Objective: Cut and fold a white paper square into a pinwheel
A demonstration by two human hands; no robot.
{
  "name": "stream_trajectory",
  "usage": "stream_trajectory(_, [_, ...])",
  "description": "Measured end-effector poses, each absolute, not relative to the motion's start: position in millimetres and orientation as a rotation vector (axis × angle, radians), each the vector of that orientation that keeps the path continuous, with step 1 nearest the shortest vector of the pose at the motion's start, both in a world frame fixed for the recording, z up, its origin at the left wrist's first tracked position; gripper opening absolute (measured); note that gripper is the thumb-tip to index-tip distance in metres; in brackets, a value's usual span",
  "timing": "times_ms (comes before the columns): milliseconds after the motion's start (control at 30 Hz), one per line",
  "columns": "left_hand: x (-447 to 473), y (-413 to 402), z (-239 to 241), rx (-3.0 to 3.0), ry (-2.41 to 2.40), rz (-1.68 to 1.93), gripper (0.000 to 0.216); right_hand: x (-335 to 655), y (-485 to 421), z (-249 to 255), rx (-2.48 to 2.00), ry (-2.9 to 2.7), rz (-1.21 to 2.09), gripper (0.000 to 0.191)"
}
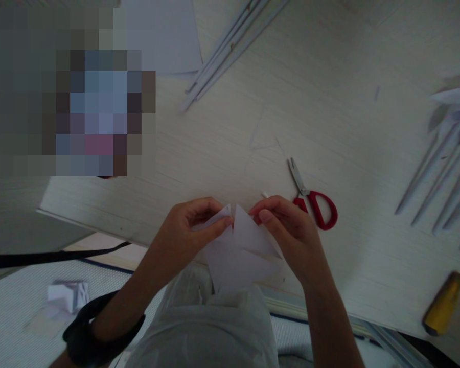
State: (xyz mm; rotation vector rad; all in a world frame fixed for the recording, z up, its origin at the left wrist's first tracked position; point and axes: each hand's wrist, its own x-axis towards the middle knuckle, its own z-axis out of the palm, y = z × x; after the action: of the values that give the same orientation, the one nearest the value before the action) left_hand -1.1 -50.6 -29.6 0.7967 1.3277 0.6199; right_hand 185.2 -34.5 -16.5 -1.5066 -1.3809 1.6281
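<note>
Between my hands, at the table's near edge, is a white sheet of paper [239, 263] cut with slits into pointed flaps. My left hand [195, 220] pinches one flap, which curls up under the thumb. With thumb and fingers drawn together, my right hand [283, 220] grips the upper right edge of the same paper; the fingertips are partly hidden. Just beyond the right hand lie scissors with red handles [322, 209], blades slightly apart and pointing away. A tiny white piece [266, 194] shows by the right knuckles.
Rolled paper sticks [230, 51] lie at the back beside a plain paper sheet [161, 38]. Several paper pinwheels on sticks [444, 153] rest at the right. Near the front right is a yellow handle [442, 304]. Crumpled paper [67, 296] sits on a pale seat, lower left.
</note>
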Motion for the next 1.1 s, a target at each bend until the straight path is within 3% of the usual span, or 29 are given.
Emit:
stream_trajectory(300, [-5.4, -53.1, -33.2, 0.703, 1.444, 0.765, 0.011, 197.8, -43.0, -19.3, -1.55, -1.273, 1.717, 0.004])
stream_trajectory(467, [-4.1, -54.6, -34.2, 0.63, 1.414, 0.798, 0.012, 194.1, -42.4, -23.2, -1.511, -1.258, 1.661, 0.01])
stream_trajectory(667, [-6.5, -55.9, -33.0, 0.647, 1.358, 0.638, 0.026, 192.4, -43.0, -23.7, -1.577, -1.441, 1.518, 0.015])
stream_trajectory(867, [-7.8, -57.2, -30.2, 0.72, 1.263, 0.549, 0.014, 184.1, -44.9, -20.8, -1.562, -1.487, 1.451, 0.02])
stream_trajectory(1100, [-8.0, -59.2, -18.8, 0.88, 1.211, 0.405, 0.015, 168.9, -53.0, -15.2, -1.514, -1.434, 1.51, 0.022])
